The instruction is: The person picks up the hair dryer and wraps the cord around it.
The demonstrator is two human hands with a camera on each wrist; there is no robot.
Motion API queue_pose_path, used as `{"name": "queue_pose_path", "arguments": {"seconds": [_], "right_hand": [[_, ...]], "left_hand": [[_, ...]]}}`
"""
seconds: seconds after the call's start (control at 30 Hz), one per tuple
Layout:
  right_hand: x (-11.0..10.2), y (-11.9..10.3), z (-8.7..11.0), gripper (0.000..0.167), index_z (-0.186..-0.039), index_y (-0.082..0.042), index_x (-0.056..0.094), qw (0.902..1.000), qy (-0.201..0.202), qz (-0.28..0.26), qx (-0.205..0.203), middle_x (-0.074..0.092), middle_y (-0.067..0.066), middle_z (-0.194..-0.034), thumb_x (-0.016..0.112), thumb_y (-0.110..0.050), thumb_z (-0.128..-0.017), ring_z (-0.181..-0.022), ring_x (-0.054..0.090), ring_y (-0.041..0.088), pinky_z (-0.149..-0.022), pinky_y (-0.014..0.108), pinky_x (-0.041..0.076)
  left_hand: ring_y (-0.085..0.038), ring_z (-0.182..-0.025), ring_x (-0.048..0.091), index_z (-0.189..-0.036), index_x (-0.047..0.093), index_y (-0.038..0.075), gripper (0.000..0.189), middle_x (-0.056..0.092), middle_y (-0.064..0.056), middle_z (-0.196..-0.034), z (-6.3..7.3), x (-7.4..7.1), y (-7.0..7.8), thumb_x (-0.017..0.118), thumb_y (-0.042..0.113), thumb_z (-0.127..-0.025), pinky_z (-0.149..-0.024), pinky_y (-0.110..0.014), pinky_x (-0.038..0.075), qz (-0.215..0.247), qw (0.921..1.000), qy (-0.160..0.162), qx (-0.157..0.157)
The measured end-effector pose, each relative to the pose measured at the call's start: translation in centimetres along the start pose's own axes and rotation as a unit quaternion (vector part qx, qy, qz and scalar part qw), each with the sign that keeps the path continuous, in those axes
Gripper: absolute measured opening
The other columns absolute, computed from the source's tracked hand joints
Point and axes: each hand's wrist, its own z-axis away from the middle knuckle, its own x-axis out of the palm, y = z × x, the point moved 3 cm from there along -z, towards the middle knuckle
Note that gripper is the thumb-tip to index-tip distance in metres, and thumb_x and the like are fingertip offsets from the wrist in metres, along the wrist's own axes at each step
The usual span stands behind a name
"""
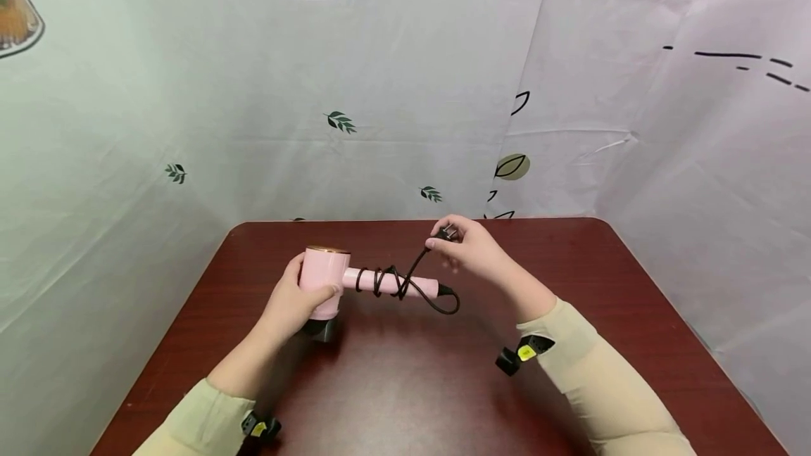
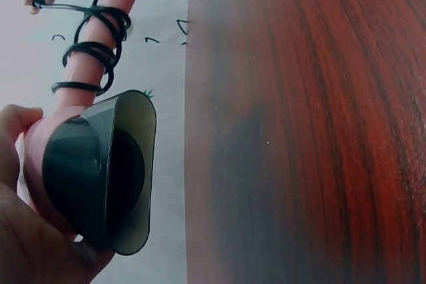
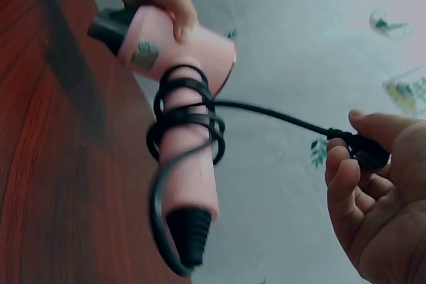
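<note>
A pink hair dryer (image 1: 324,280) is held above the table by my left hand (image 1: 293,302), whose fingers and thumb grip its barrel. Its dark nozzle (image 2: 93,164) points down toward the tabletop, and the handle (image 3: 190,177) stretches to the right. Around that handle a black power cord (image 3: 186,119) is wound in several loose coils. My right hand (image 1: 467,248) pinches the plug (image 3: 367,152) at the cord's free end, to the right of the handle. Between plug and coils the cord runs nearly straight. Near the handle's end it makes a loop.
Beneath both hands lies a dark red wood-grain table (image 1: 393,385). A pale cloth (image 1: 405,76) printed with leaves and jars hangs behind it and at the sides. Small black cameras are strapped to both wrists.
</note>
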Motion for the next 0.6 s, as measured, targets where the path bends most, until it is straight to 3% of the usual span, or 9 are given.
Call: {"name": "queue_pose_path", "arguments": {"seconds": [0.27, 0.4, 0.5, 0.6], "right_hand": [[-0.3, 2.5, -1.5, 0.026, -0.109, -0.01, 0.062, 0.9992, -0.011, -0.038, 0.01, 0.062, 0.029, -0.086, 0.073, -0.026, -0.092, -0.076, 0.058, 0.056, -0.061, 0.055, 0.054], [0.1, 3.4, -2.0, 0.025, -0.116, -0.006, 0.058, 0.9983, -0.024, -0.052, -0.012, 0.059, 0.032, -0.091, 0.066, -0.019, -0.097, -0.074, 0.059, 0.05, -0.058, 0.046, 0.054], [0.5, 3.8, -2.2, 0.022, -0.117, -0.003, 0.056, 0.9972, -0.033, -0.06, -0.03, 0.057, 0.029, -0.086, 0.062, -0.015, -0.099, -0.07, 0.057, 0.042, -0.054, 0.036, 0.051], [0.8, 4.4, -2.5, 0.018, -0.115, -0.003, 0.056, 0.9962, -0.037, -0.069, -0.038, 0.054, 0.024, -0.079, 0.059, -0.014, -0.1, -0.066, 0.055, 0.036, -0.053, 0.033, 0.049]], "left_hand": [[-0.032, -0.109, 0.056, -0.152, 0.029, 0.009, 0.087, 0.053, -0.018, -0.131, 0.0, 0.3, -0.1, 0.079, 0.02, -0.082, -0.088, -0.041, 0.049, 0.003, 0.9993, -0.034, 0.018], [-0.031, -0.108, 0.056, -0.152, 0.029, 0.008, 0.086, 0.053, -0.018, -0.13, 0.0, 0.5, -0.1, 0.078, 0.017, -0.082, -0.085, -0.038, 0.05, 0.022, 0.9982, -0.051, 0.022], [-0.031, -0.108, 0.056, -0.152, 0.029, 0.008, 0.085, 0.053, -0.018, -0.13, 0.1, 0.5, -0.1, 0.078, 0.015, -0.082, -0.084, -0.036, 0.051, 0.04, 0.997, -0.062, 0.024], [-0.03, -0.108, 0.056, -0.152, 0.028, 0.007, 0.084, 0.051, -0.019, -0.131, 0.2, 0.5, -0.1, 0.076, 0.013, -0.084, -0.083, -0.034, 0.051, 0.06, 0.9953, -0.071, 0.027]]}}
